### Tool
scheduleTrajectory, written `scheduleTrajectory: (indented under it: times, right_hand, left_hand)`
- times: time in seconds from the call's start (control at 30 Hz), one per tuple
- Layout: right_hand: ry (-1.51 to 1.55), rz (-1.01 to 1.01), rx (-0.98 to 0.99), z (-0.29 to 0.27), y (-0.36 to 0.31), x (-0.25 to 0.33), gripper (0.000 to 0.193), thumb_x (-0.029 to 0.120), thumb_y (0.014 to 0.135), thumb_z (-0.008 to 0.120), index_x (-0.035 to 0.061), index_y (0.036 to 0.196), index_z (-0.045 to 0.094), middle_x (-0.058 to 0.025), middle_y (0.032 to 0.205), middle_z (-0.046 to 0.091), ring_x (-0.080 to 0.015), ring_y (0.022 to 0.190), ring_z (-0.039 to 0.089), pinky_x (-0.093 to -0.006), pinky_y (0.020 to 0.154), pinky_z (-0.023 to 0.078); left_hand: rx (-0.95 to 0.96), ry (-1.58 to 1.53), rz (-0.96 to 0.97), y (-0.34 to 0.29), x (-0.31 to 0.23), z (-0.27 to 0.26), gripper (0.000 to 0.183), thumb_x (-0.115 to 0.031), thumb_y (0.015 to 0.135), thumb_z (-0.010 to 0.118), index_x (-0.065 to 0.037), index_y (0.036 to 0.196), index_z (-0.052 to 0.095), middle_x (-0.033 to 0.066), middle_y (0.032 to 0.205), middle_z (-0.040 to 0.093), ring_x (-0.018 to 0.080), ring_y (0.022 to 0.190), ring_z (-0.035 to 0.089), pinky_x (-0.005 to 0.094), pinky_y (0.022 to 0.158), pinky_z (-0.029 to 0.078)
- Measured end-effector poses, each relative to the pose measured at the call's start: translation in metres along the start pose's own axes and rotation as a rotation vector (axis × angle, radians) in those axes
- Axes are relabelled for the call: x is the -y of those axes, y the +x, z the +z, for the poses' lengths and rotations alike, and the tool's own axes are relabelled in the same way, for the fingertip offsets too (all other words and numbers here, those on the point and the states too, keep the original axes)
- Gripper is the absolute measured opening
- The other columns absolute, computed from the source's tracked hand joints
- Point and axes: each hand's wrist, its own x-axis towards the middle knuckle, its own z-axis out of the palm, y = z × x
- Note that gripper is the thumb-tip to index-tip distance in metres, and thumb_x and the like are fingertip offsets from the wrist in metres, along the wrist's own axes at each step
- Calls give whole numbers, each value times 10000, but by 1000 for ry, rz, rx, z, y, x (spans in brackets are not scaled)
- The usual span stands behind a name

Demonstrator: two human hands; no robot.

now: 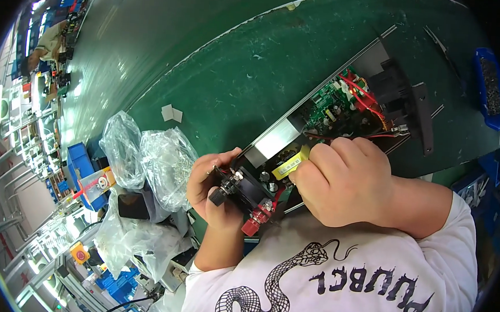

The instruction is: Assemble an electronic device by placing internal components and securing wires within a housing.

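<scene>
An opened electronic unit with a long metal chassis lies slantwise in front of me. My left hand grips its near-left end panel, which carries a black terminal post and a red terminal post. Closed over the middle of the unit is my right hand, its fingertips beside a yellow-wrapped transformer. Whatever those fingers pinch is hidden. Farther along sit a green circuit board and red wires, up to the black end panel.
The green bench mat spreads beyond the unit. Clear plastic bags and small white squares lie at left. A blue bin of small parts stands far right, near tweezers. A person sits at the far left.
</scene>
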Motion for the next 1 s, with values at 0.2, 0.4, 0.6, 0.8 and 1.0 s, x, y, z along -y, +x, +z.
scheduleTrajectory:
  times: [0.2, 0.4, 0.6, 0.8, 1.0]
  right_hand:
    - [7, 1, -8, 0, 0, 1, 230, 230, 712, 717, 152, 708, 501, -7, 734, 490, -175, 582, 450, -329, 520, 313]
    - [4, 7, -22, 1, -2, 1, 228, 226, 710, 717, 155, 711, 501, -9, 733, 487, -177, 583, 450, -329, 517, 315]
    - [8, 10, -17, 1, 0, 2, 211, 218, 702, 708, 158, 709, 505, -6, 732, 488, -175, 582, 446, -325, 517, 310]
    - [8, 14, -16, 1, 0, 2, 181, 207, 681, 687, 169, 698, 512, 14, 722, 481, -162, 581, 443, -316, 523, 309]
    - [22, -7, -26, 0, -1, 0, 180, 218, 699, 691, 171, 705, 518, 20, 712, 468, -153, 584, 440, -306, 522, 307]
  left_hand:
    - [-27, -87, -38, -1, -3, -2, 463, -338, 975, 581, 62, 1209, 598, 243, 1096, 659, 392, 1071, 672, 537, 1006, 516]
    - [9, 71, -81, -1, -12, 1, 545, -413, 953, 478, 68, 1193, 563, 251, 1121, 636, 360, 1053, 651, 479, 956, 514]
    - [-24, 173, -114, -2, -21, 8, 598, -467, 935, 484, 51, 1224, 557, 187, 1093, 607, 302, 1030, 614, 404, 881, 502]
    - [-14, 185, -24, -3, -18, 8, 658, -519, 920, 497, 15, 1305, 520, 249, 1089, 617, 298, 1016, 611, 399, 905, 495]
    - [42, 363, 45, 3, -19, 11, 666, -572, 974, 465, -6, 1325, 471, 215, 1000, 700, 332, 1125, 556, 420, 981, 451]
